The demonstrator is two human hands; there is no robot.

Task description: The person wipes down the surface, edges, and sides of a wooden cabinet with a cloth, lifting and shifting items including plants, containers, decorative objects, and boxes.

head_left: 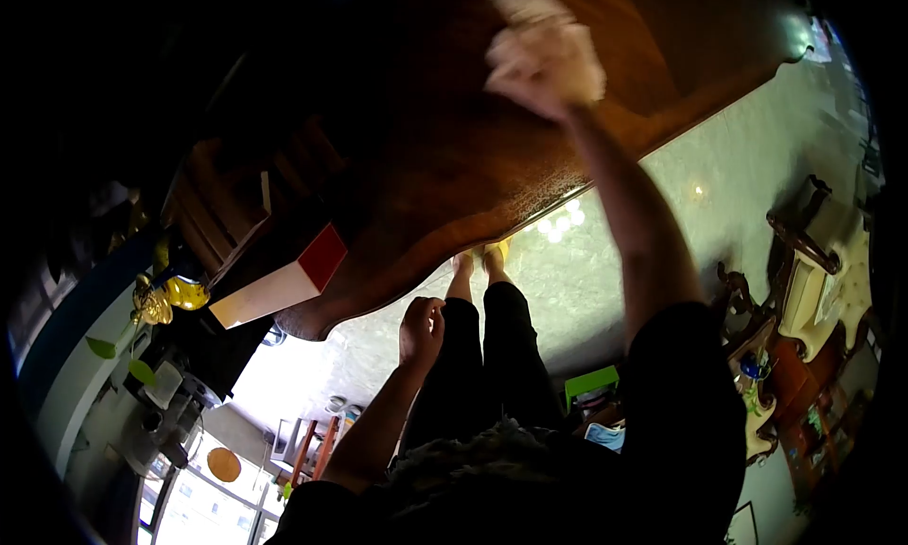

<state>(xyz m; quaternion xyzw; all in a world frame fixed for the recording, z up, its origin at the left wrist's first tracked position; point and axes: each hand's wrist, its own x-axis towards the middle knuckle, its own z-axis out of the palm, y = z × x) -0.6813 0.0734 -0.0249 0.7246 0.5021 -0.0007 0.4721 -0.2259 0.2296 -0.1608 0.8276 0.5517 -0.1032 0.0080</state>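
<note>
My right hand (556,70) is stretched out over the dark wooden table (426,167), closed around a pale, crumpled cloth (532,9). Motion smears both the hand and the cloth. Whether the cloth touches the tabletop I cannot tell. My left hand (421,331) hangs in front of my thigh, short of the table's curved edge. Its fingers are curled in, and nothing shows in them.
On the table's left end stand a red and white box (284,276) and wooden slats (213,209). Golden ornaments (165,297) lie beyond the box. Behind me on the right are a green-edged container (592,384) and a carved cream sofa (809,299).
</note>
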